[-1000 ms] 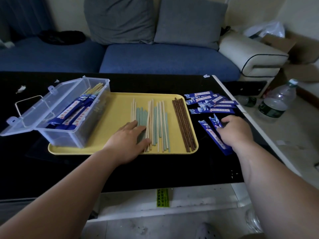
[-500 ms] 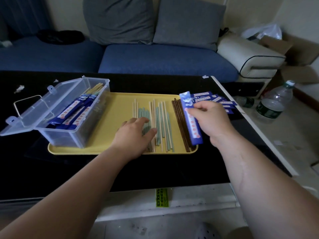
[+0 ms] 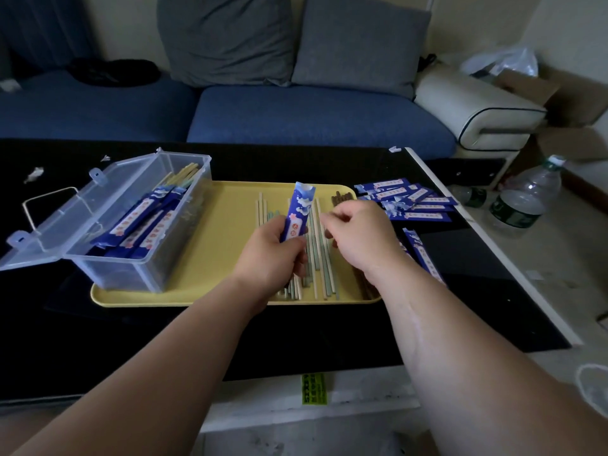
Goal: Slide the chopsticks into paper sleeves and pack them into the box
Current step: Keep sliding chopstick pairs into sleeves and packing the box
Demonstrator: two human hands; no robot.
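My left hand (image 3: 273,255) grips a blue paper sleeve (image 3: 298,209) by its lower half and holds it upright over the yellow tray (image 3: 227,222). Beside it my right hand (image 3: 362,238) hovers with curled fingers over the loose pale and green chopsticks (image 3: 320,271); whether its fingertips pinch one is hidden. Dark brown chopsticks (image 3: 340,196) lie at the tray's right side. The clear plastic box (image 3: 138,232), lid open, stands on the tray's left end with several sleeved chopsticks inside. Empty sleeves (image 3: 408,200) lie fanned right of the tray.
One more sleeve (image 3: 426,258) lies on the black table (image 3: 296,340) under my right wrist. A plastic water bottle (image 3: 526,195) stands on the floor to the right. A blue sofa (image 3: 312,116) runs behind the table.
My right hand picked a sleeve from the table, carried it left over the tray and passed it to my left hand, which left the chopsticks and now holds it upright.
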